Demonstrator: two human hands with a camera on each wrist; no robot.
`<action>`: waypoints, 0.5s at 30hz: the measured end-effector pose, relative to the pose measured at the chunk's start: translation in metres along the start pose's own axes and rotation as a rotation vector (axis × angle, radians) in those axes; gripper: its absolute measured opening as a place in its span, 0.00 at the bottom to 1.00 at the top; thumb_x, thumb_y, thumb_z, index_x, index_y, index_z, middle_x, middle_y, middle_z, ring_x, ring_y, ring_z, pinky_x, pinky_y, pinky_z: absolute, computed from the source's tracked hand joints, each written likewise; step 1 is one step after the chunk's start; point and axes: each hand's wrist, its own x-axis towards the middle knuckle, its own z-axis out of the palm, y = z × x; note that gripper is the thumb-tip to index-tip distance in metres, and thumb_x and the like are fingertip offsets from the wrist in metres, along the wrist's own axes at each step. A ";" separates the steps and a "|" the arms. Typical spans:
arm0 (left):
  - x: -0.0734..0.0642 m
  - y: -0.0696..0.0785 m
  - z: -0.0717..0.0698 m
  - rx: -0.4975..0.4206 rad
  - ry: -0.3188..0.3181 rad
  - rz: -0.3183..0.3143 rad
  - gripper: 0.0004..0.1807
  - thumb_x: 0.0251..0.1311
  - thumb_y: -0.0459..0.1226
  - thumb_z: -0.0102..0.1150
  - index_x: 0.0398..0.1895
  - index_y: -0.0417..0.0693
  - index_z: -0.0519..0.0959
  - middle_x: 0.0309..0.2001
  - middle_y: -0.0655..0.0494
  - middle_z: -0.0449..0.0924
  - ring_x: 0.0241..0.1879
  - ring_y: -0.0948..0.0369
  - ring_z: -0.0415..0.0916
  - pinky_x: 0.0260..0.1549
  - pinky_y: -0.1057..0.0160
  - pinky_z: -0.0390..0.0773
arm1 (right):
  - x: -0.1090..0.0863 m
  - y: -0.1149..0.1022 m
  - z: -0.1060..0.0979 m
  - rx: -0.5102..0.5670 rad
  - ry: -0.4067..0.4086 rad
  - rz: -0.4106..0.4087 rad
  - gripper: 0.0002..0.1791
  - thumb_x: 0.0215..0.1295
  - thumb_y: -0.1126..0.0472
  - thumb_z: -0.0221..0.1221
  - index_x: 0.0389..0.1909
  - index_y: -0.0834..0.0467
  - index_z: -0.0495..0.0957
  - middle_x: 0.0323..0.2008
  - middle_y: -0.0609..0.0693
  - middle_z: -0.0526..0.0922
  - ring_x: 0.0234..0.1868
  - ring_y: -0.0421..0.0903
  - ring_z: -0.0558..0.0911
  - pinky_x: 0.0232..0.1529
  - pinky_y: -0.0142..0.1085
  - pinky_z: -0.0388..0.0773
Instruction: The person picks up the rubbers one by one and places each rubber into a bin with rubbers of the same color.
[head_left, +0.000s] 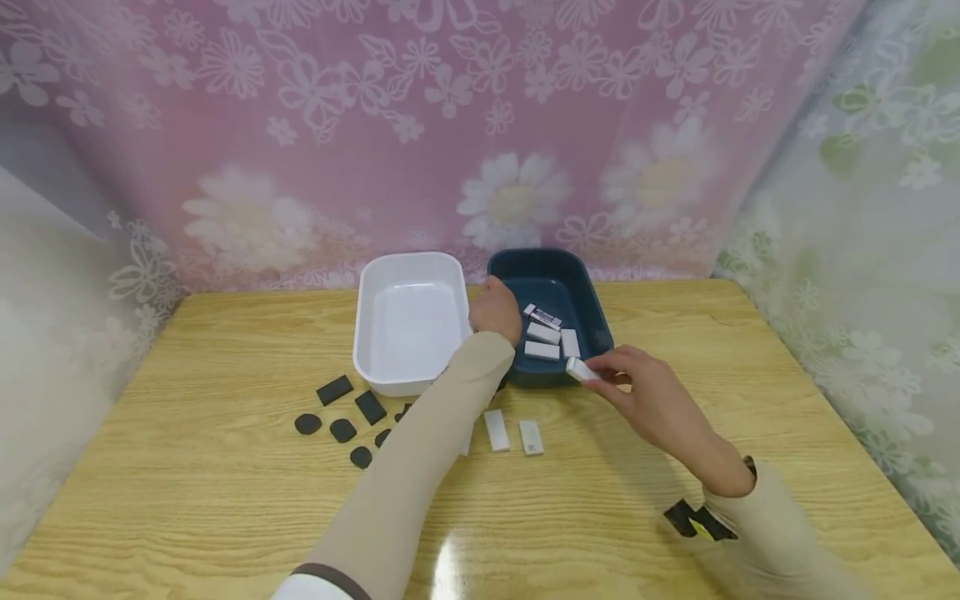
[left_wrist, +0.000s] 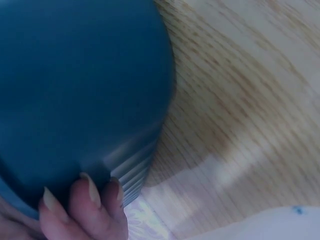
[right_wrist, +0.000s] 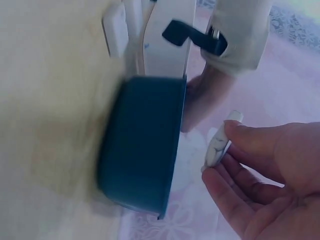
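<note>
My left hand (head_left: 497, 313) grips the left rim of a dark blue tub (head_left: 543, 271). In the left wrist view, its fingertips (left_wrist: 93, 192) lie against the tub's outer wall (left_wrist: 85, 90). Between thumb and fingers, my right hand (head_left: 656, 404) pinches a small white eraser (head_left: 581, 370) at the tub's front right rim. The right wrist view shows this eraser (right_wrist: 218, 142) beside the tub's edge. Several white erasers (head_left: 542, 351) lie inside the tub, one in a dark printed sleeve (head_left: 543, 317). Two more white erasers (head_left: 497, 431) lie on the table before it, another partly behind my left sleeve.
Left of the blue tub stands a white tub (head_left: 412, 321), with nothing seen inside. In front of it lie black rectangular blocks (head_left: 334, 390) and several flat, rounded black pieces (head_left: 342, 431), some partly behind my left forearm. A floral curtain (head_left: 375, 183) hangs behind the wooden table (head_left: 225, 500).
</note>
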 end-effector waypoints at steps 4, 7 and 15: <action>-0.001 -0.001 -0.002 -0.012 -0.009 -0.010 0.26 0.67 0.44 0.51 0.60 0.36 0.62 0.32 0.52 0.81 0.24 0.61 0.79 0.16 0.62 0.76 | 0.022 0.003 -0.002 -0.004 -0.003 -0.022 0.11 0.60 0.67 0.64 0.44 0.65 0.81 0.36 0.52 0.78 0.36 0.47 0.80 0.41 0.43 0.79; -0.001 -0.001 -0.003 -0.014 -0.008 -0.015 0.26 0.67 0.45 0.52 0.59 0.36 0.62 0.30 0.52 0.81 0.23 0.61 0.79 0.15 0.62 0.75 | 0.039 0.007 0.001 -0.012 -0.033 -0.024 0.12 0.61 0.66 0.63 0.45 0.65 0.81 0.36 0.53 0.78 0.37 0.48 0.81 0.40 0.43 0.79; 0.000 0.002 0.000 -0.026 -0.001 -0.038 0.25 0.66 0.44 0.53 0.58 0.38 0.63 0.32 0.52 0.82 0.25 0.61 0.80 0.18 0.61 0.78 | 0.075 0.024 0.020 -0.009 -0.145 -0.040 0.13 0.61 0.65 0.63 0.46 0.64 0.80 0.37 0.54 0.81 0.37 0.48 0.80 0.41 0.44 0.76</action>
